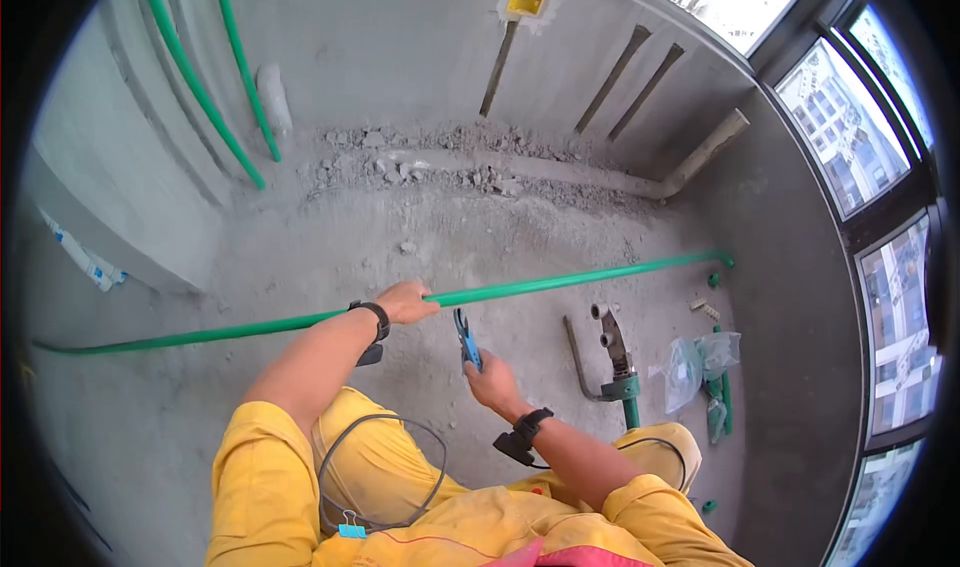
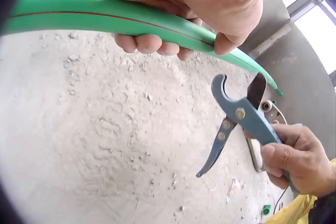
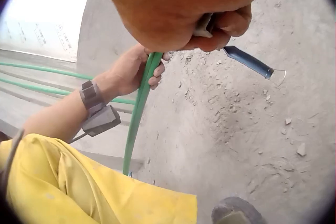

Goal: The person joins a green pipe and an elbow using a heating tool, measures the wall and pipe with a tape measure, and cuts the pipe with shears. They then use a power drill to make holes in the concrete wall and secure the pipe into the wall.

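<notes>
My left hand (image 1: 405, 303) grips a long green pipe (image 1: 540, 285) near its middle, fingers curled round it from above. In the left wrist view the pipe (image 2: 105, 15) shows a thin red stripe along its side. Just below and to the right, my right hand (image 1: 492, 379) holds a blue pipe cutter (image 1: 467, 339) by one handle. The cutter (image 2: 249, 116) has its hooked jaw and dark blade spread apart, its other handle swung away, and nothing between them. In the right wrist view the right hand (image 3: 189, 11) hides most of the cutter, leaving one handle (image 3: 249, 62) showing.
A pipe fusion welder (image 1: 618, 367) stands on the floor at the right, beside clear plastic bags (image 1: 690, 372) and green fittings (image 1: 713, 281). Rubble (image 1: 400, 170) lies along the back wall with a drain pipe (image 1: 700, 157). Two green pipes (image 1: 190, 67) rise at the left wall.
</notes>
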### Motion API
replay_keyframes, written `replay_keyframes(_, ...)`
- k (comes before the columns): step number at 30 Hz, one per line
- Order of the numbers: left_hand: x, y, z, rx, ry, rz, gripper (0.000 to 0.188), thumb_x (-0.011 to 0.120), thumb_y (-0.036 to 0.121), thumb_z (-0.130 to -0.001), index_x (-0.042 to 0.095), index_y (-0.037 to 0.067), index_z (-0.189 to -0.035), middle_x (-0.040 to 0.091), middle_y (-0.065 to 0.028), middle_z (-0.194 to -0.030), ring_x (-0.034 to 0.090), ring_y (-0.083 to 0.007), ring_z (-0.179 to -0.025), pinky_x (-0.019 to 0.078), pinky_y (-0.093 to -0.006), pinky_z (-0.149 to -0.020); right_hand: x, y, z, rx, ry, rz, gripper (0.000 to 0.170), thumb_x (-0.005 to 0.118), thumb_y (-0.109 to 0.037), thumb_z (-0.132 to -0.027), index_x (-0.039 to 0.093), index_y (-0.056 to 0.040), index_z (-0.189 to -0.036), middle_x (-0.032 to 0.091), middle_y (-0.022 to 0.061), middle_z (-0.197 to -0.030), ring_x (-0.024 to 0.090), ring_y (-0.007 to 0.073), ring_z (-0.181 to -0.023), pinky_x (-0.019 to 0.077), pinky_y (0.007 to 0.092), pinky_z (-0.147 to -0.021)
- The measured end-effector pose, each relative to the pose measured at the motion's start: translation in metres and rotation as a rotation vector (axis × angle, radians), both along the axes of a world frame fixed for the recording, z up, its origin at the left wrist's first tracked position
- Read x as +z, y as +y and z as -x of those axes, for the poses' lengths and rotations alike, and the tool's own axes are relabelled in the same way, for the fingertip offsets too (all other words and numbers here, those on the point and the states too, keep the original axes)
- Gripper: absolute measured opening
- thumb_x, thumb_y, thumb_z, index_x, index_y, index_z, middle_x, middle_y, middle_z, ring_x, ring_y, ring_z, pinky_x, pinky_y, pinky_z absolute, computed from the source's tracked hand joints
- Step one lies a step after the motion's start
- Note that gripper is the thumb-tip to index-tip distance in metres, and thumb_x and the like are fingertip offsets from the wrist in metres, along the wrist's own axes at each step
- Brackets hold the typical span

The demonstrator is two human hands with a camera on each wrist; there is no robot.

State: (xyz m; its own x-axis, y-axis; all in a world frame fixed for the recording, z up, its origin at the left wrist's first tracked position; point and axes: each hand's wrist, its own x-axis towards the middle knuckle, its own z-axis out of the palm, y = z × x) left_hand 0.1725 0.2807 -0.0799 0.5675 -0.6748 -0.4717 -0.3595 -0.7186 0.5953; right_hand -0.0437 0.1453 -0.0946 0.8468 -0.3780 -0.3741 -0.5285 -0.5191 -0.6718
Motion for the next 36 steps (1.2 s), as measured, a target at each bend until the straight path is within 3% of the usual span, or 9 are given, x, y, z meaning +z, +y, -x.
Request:
replay_keyframes(8,-0.061,0.005,-0.007,-0.07,0.119,0.008,0.047,0.061,0.042,-0.082,0.068,0.001,-0.104,0.068,-0.0178,-0.085,0.065,-0.0274,-0.079,0.0495,-0.0392,-0.073,-0.027,0.001,-0.028,0.065,0.072,0.044,0.03,0.056,-0.028,-0.086,0.063,-0.0019,-0.097,0.065,0.0238,-0.08,0.064,0.0416,-0.081,0.0484,0.047,-0.073)
replay_keyframes(11,-0.052,0.005,-0.007,-0.023,0.211,-0.015,0.045,0.062,0.042,-0.081,0.069,0.002,-0.1,0.064,-0.0117,-0.074,0.059,-0.0215,-0.065,0.0464,-0.0355,-0.061,-0.018,0.007,-0.048,0.079,0.049,0.055,0.027,0.055,-0.026,-0.085,0.061,-0.0007,-0.094,0.064,0.0276,-0.083,0.061,0.0463,-0.084,0.0475,0.0525,-0.075)
replay_keyframes(13,-0.038,0.002,-0.009,0.127,0.384,0.0,0.04,0.063,0.04,-0.08,0.069,0.003,-0.093,0.056,-0.005,-0.063,0.047,-0.015,-0.052,0.0372,-0.0324,-0.049,-0.014,0.017,-0.054,0.096,0.04,0.061,0.026,0.055,-0.025,-0.085,0.061,-0.0007,-0.094,0.064,0.0279,-0.082,0.061,0.0465,-0.083,0.0474,0.0527,-0.074)
replay_keyframes(16,-0.047,0.001,-0.017,0.128,0.387,0.046,0.035,0.063,0.039,-0.079,0.068,0.005,-0.085,0.048,-0.001,-0.057,0.038,-0.0115,-0.046,0.0291,-0.0304,-0.044,-0.024,0.024,-0.062,0.077,0.03,0.024,0.026,0.055,-0.024,-0.085,0.06,-0.0005,-0.095,0.063,0.0282,-0.081,0.061,0.0468,-0.082,0.0471,0.0531,-0.073)
replay_keyframes(20,-0.061,-0.001,-0.022,0.141,0.371,0.068,0.035,0.063,0.039,-0.078,0.068,0.005,-0.082,0.048,-0.001,-0.056,0.04,-0.0118,-0.046,0.0298,-0.0308,-0.044,-0.042,0.026,-0.068,0.058,0.02,0.044,0.026,0.057,-0.027,-0.087,0.059,-0.0015,-0.093,0.061,0.0251,-0.072,0.061,0.0443,-0.072,0.0462,0.0495,-0.066)
replay_keyframes(22,-0.056,0.0,-0.024,0.193,0.387,0.028,0.038,0.064,0.041,-0.076,0.069,0.004,-0.076,0.059,-0.0088,-0.062,0.054,-0.0203,-0.06,0.0416,-0.0357,-0.058,-0.042,0.026,-0.065,0.042,0.003,0.043,0.026,0.057,-0.027,-0.087,0.058,-0.0015,-0.093,0.06,0.0255,-0.072,0.06,0.0448,-0.072,0.0461,0.0495,-0.065)
replay_keyframes(27,-0.063,0.001,-0.026,0.143,0.302,0.065,0.041,0.064,0.041,-0.075,0.069,0.001,-0.079,0.062,-0.0133,-0.066,0.058,-0.0249,-0.064,0.0448,-0.0374,-0.063,-0.04,0.028,-0.064,0.023,-0.051,-0.006,0.024,0.057,-0.025,-0.088,0.057,-0.0017,-0.093,0.06,0.026,-0.072,0.06,0.0457,-0.073,0.0463,0.0496,-0.064)
replay_keyframes(29,-0.065,0.001,-0.024,0.131,0.276,0.066,0.042,0.064,0.041,-0.075,0.07,0.0,-0.08,0.062,-0.0146,-0.067,0.059,-0.026,-0.065,0.0456,-0.0378,-0.064,-0.035,0.028,-0.063,0.039,0.006,-0.003,0.032,0.055,-0.022,-0.087,0.058,-0.0042,-0.113,0.062,0.0271,-0.076,0.061,0.0474,-0.078,0.048,0.054,-0.07)
replay_keyframes(36,-0.056,0.002,-0.016,0.126,0.194,0.01,0.042,0.061,0.044,-0.077,0.072,0.006,-0.09,0.064,-0.0148,-0.071,0.062,-0.0269,-0.068,0.0465,-0.0387,-0.066,-0.043,0.03,-0.058,0.061,-0.039,0.079,0.043,0.057,-0.021,-0.085,0.055,-0.0036,-0.125,0.065,0.0278,-0.092,0.063,0.0452,-0.087,0.0497,0.0528,-0.079)
